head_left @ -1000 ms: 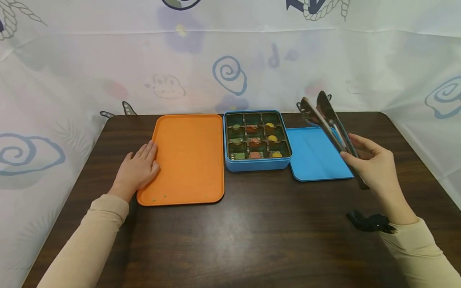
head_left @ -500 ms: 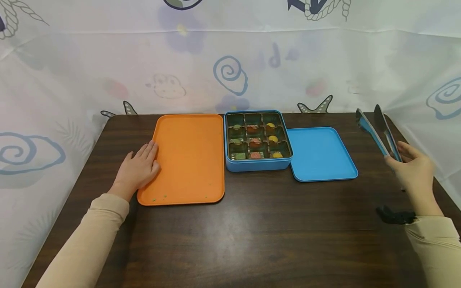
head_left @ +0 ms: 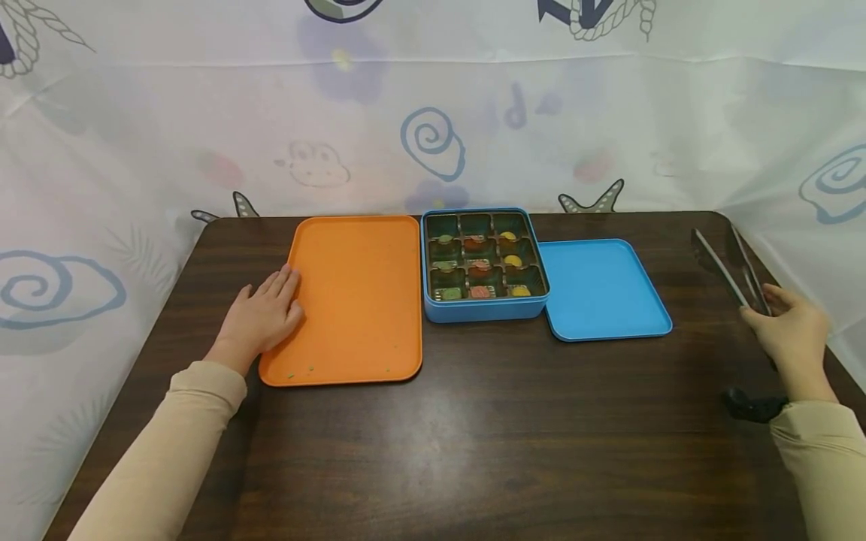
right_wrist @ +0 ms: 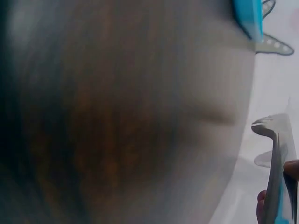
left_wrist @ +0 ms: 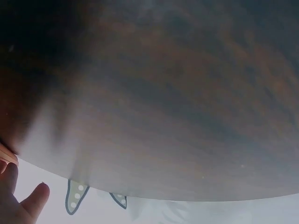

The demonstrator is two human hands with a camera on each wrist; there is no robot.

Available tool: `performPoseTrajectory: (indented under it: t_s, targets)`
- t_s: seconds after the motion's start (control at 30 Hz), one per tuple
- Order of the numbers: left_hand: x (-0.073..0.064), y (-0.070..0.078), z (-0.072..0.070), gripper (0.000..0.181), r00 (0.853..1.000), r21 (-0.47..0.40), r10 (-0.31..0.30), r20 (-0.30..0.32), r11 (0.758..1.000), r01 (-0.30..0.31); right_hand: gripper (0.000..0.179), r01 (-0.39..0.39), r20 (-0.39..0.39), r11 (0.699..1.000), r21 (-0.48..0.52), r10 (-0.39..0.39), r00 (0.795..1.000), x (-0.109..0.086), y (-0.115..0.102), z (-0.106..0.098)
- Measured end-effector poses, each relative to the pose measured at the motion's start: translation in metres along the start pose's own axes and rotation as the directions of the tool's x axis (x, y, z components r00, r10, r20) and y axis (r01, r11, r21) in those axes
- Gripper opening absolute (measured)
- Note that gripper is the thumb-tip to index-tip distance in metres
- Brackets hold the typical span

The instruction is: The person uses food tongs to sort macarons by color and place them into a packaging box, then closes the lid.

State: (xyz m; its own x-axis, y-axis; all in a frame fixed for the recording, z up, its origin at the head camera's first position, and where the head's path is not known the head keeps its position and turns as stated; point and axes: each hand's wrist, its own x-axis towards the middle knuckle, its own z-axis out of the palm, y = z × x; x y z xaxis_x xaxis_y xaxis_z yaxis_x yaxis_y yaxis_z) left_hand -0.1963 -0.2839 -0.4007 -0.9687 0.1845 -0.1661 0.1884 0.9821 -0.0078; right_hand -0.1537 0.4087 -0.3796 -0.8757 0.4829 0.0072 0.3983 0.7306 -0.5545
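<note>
My left hand rests flat on the left edge of an orange tray, fingers extended. In the left wrist view only a few of its fingers show at the lower left corner. Over the table's right side, my right hand grips a pair of metal tongs between thumb and fingers. The tongs' two arms stand apart at the far end, with nothing between them. In the right wrist view the tongs appear at the lower right, partly covered by fingertips.
Between the hands stands a blue box with a divided insert holding green, red and yellow pieces. A flat blue tray or lid lies against its right side. Small green crumbs lie on the orange tray. A printed cloth hangs behind the dark wooden table.
My right hand has carried the tongs rightward, away from above the blue tray, then lower toward the table's right edge. The left hand stays on the orange tray.
</note>
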Motion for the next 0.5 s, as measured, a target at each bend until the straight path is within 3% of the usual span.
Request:
performPoseTrajectory:
  t_s: [0.2,0.5]
  targets:
    - [0.000,0.000,0.000,0.061,1.000,-0.002,0.004,0.004,1.000,-0.004,0.061,-0.020,0.034,1.000,0.016,0.020,0.999,0.004,0.011,0.003]
    - [-0.001,0.001,-0.003,0.061,1.000,-0.017,0.002,0.019,1.000,-0.001,0.064,0.011,0.108,1.000,-0.001,-0.011,0.994,0.010,0.021,0.000]
